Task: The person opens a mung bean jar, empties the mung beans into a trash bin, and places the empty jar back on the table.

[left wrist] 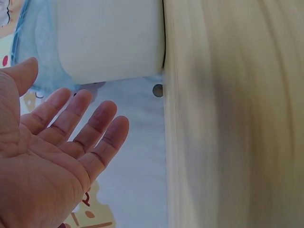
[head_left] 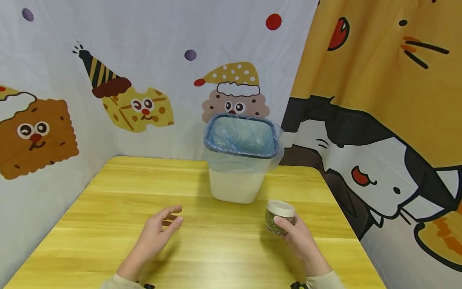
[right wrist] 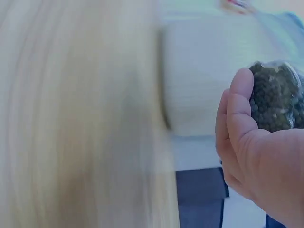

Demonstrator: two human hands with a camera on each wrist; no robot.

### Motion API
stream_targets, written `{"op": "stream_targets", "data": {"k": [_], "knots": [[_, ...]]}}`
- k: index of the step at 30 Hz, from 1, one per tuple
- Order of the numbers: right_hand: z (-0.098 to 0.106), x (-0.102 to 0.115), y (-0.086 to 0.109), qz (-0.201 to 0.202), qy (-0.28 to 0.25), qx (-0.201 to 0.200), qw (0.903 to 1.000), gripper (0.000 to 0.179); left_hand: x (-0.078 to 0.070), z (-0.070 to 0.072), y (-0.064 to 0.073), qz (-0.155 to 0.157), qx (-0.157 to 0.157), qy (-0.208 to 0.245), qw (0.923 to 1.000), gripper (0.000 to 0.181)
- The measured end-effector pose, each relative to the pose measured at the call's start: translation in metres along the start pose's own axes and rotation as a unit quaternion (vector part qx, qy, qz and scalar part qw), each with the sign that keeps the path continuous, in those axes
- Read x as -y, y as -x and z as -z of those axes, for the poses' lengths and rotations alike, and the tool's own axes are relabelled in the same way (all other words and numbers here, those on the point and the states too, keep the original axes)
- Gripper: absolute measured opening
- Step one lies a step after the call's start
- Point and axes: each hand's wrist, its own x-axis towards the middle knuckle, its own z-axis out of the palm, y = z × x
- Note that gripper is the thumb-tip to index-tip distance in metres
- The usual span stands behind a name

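Note:
My right hand (head_left: pixel 299 239) grips a small clear jar (head_left: pixel 275 221) with a white lid (head_left: pixel 280 208), thumb across its near side. Dark green grains fill the jar (right wrist: pixel 273 97), seen through its wall in the right wrist view. Over the left half of the table, my left hand (head_left: pixel 157 233) holds nothing; its fingers (left wrist: pixel 102 118) are spread and slightly bent, palm showing in the left wrist view. Behind and between the hands stands a white bin (head_left: pixel 236 184), lined with a translucent blue bag (head_left: pixel 242 136) folded over its rim.
The yellow wood-grain table (head_left: pixel 144 188) carries the bin near its back edge. A white cloth with cartoon prints (head_left: pixel 144 32) hangs behind it, and a yellow and black cat-print curtain (head_left: pixel 361 80) closes off the right side.

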Motion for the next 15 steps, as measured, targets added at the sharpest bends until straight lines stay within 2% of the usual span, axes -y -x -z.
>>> {"op": "stream_targets", "data": {"k": [4, 7, 9, 12, 13, 15], "knots": [[-0.001, 0.004, 0.015, 0.031, -0.09, -0.009, 0.9954, 0.051, -0.003, -0.003, 0.001, -0.002, -0.004, 0.008, 1.0, 0.04], [0.001, 0.004, 0.024, 0.059, -0.174, 0.026, 0.9826, 0.041, -0.007, -0.004, 0.002, 0.004, -0.01, 0.017, 0.9998, 0.039], [0.005, 0.003, 0.027, 0.071, -0.243, 0.08, 0.9641, 0.04, -0.009, -0.004, 0.004, 0.011, -0.014, 0.021, 0.9996, 0.038], [0.009, -0.001, 0.032, 0.063, -0.334, 0.169, 0.9253, 0.047, -0.012, -0.004, 0.007, 0.015, -0.019, 0.025, 0.9994, 0.037], [0.01, -0.003, 0.034, 0.058, -0.354, 0.193, 0.9135, 0.05, -0.013, -0.004, 0.008, 0.016, -0.018, 0.027, 0.9993, 0.038], [0.01, -0.005, 0.036, 0.049, -0.376, 0.229, 0.8964, 0.054, -0.015, -0.005, 0.009, 0.018, -0.015, 0.031, 0.9993, 0.038]]}}
